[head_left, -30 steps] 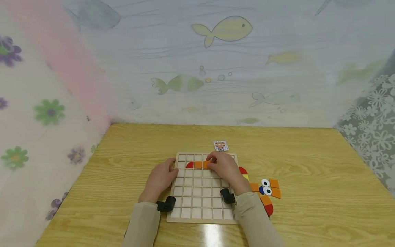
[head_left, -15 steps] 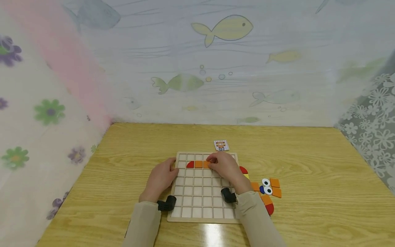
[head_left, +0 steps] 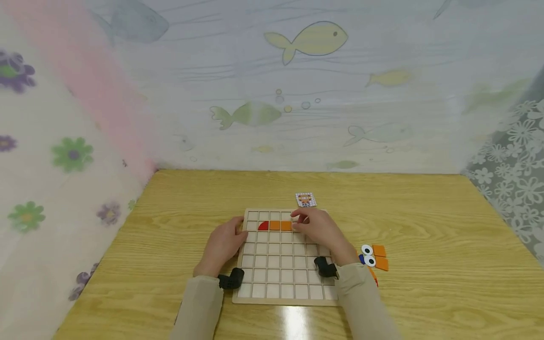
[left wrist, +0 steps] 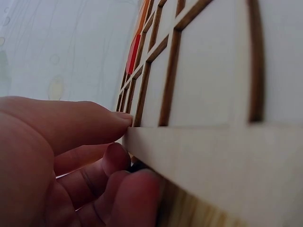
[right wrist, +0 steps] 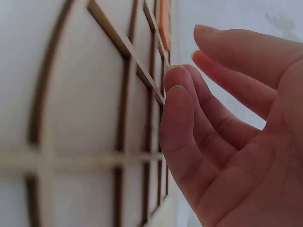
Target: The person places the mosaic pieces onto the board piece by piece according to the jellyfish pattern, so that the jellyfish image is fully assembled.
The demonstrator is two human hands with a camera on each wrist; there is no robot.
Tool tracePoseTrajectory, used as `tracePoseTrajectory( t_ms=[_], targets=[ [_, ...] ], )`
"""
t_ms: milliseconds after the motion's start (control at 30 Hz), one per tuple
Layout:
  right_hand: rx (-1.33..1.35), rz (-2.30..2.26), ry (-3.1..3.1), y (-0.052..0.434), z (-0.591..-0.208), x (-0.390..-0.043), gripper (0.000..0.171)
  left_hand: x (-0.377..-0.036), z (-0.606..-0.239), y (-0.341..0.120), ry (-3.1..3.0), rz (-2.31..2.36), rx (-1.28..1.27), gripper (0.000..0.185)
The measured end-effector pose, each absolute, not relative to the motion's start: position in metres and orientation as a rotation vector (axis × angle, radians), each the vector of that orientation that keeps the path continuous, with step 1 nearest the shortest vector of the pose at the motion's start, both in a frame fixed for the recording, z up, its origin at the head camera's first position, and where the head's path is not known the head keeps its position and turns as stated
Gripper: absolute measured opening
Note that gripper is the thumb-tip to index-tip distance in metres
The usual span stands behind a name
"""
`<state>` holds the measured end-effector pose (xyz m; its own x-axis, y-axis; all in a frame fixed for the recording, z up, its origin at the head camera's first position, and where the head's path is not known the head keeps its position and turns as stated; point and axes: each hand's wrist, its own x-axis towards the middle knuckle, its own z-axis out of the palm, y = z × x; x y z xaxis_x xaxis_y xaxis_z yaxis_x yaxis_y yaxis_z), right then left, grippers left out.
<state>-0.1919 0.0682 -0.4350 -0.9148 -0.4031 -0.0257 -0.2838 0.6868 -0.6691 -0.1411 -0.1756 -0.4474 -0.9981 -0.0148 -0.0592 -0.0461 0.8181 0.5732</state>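
A wooden grid board (head_left: pixel 272 301) lies on the table. In its second row from the far side sit a red quarter-round tile (head_left: pixel 264 226) and two orange square tiles (head_left: pixel 281 225), side by side. My left hand (head_left: pixel 223 244) grips the board's left edge; in the left wrist view the thumb (left wrist: pixel 94 120) rests on the frame with the other fingers curled below it. Just right of the orange tiles, my right hand (head_left: pixel 320 230) hovers over the board with loosely bent fingers. The right wrist view shows nothing between its thumb and fingertips (right wrist: pixel 177 101).
A small printed pattern card (head_left: pixel 305 199) lies beyond the board. To the right are loose pieces: round eye tiles (head_left: pixel 369 260), a blue piece (head_left: pixel 361 259) and orange squares (head_left: pixel 379 251), partly hidden by my right forearm. A painted wall (head_left: pixel 238 151) borders the table's far edge.
My right hand has let go of the second orange tile, which stays in its cell, and has shifted right with thumb and fingers parted. The left hand keeps its hold.
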Motion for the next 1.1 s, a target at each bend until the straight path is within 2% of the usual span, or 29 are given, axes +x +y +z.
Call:
tracePoseTrajectory(
  t_ms=[567,1100],
  targets=[
    [-0.528,-1.153,2.594,0.098,-0.423,-0.186,0.027,-0.148,-0.440,-0.183,2.903,0.980,-0.059,0.047],
    [-0.642,-0.918,2.635,0.164,-0.422,-0.170,0.017,-0.155,-0.447,-0.180,2.885,1.010,-0.069,0.047]
  ],
)
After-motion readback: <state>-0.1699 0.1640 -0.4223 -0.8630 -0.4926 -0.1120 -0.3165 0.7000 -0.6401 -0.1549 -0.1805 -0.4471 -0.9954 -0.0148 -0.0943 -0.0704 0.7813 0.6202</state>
